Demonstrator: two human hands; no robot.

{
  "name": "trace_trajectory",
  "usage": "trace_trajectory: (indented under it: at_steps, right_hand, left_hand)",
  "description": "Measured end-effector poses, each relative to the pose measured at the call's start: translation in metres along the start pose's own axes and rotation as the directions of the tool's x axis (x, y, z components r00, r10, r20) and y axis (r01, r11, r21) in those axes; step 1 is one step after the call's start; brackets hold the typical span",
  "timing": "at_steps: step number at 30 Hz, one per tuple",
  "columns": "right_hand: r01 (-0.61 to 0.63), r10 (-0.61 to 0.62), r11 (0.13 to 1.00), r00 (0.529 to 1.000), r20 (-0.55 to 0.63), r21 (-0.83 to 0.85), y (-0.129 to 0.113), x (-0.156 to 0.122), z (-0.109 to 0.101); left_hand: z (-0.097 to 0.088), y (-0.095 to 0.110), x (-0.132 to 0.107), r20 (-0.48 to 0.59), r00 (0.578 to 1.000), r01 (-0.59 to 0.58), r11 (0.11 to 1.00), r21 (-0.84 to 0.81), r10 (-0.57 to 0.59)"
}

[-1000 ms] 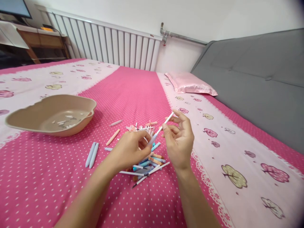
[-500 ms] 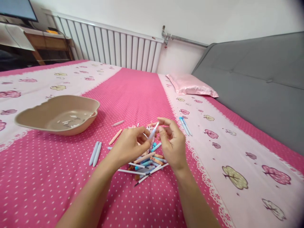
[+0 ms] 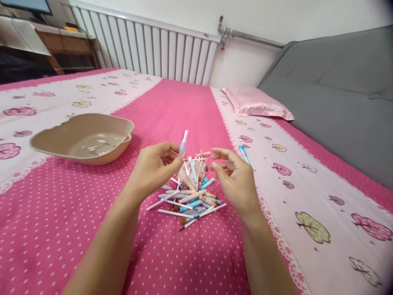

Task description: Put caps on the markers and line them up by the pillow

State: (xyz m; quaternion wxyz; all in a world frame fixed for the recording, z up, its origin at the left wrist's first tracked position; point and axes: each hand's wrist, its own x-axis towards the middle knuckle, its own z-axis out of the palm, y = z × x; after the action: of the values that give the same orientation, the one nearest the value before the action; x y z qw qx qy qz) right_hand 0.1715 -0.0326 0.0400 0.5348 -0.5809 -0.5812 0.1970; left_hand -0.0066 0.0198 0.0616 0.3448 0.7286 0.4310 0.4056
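Observation:
My left hand [image 3: 158, 166] pinches a slim pale lavender pen piece [image 3: 183, 143] with a white end pointing up. To its right, my right hand [image 3: 235, 174] hovers at the pile's edge, its thumb and fingers curved and apart, with nothing visible between them. Between and below the hands lies a heap of loose pen parts [image 3: 193, 196]: peach, pale blue and lavender barrels, bright blue pieces and thin white refills [image 3: 175, 213]. A dark-tipped refill [image 3: 188, 224] lies at the near side of the heap.
A beige basin [image 3: 84, 157] with small white bits inside sits at left on the pink dotted bedspread [image 3: 184, 262]. Two blue pens [image 3: 247, 157] lie right of the heap. Farther back are a pink pillow [image 3: 256, 102], a white radiator [image 3: 147, 47] and a grey headboard [image 3: 331, 69].
My hands have parted: the left has moved left with the pen piece, now held more upright, and the right has moved right. My left arm now covers where two pale blue barrels lay.

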Motion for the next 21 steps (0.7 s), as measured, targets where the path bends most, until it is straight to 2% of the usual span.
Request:
trace_trajectory:
  at_steps: [3,5,7,9,11,15,18,21]
  right_hand:
    - [-0.019,0.062,0.982,0.972,0.225,-0.188,0.004,-0.001,-0.003]
    - [0.014,0.099,0.957,0.924,0.369,-0.291,0.007,-0.003,-0.001]
    - [0.07,0.13,0.93,0.855,0.502,-0.361,0.01,-0.005,0.005]
    - [0.118,0.166,0.902,0.793,0.586,-0.416,0.012,-0.007,0.01]
    - [0.138,0.217,0.865,0.764,0.608,-0.483,0.014,-0.008,0.015]
    - [0.184,0.241,0.793,0.781,0.576,-0.581,0.017,-0.006,0.018]
    - [0.185,0.218,0.764,0.828,0.517,-0.618,0.019,-0.003,0.014]
    - [0.122,0.2,0.776,0.883,0.425,-0.618,0.024,0.001,0.011]
  left_hand:
    - [-0.008,0.0,0.001,-0.156,0.987,0.021,1.0,-0.011,-0.023]
    - [-0.012,0.002,0.001,-0.235,0.971,0.039,0.999,-0.021,-0.042]
    - [-0.014,0.003,0.001,-0.286,0.956,0.054,0.998,-0.036,-0.062]
    - [-0.015,0.004,0.0,-0.315,0.946,0.056,0.997,-0.059,-0.072]
    - [-0.016,0.003,0.0,-0.331,0.941,0.046,0.996,-0.079,-0.069]
    - [-0.016,0.002,0.0,-0.329,0.942,0.036,0.996,-0.083,-0.061]
    - [-0.015,0.003,0.0,-0.32,0.946,0.035,0.996,-0.08,-0.059]
    - [-0.014,0.004,-0.001,-0.317,0.946,0.047,0.996,-0.071,-0.067]
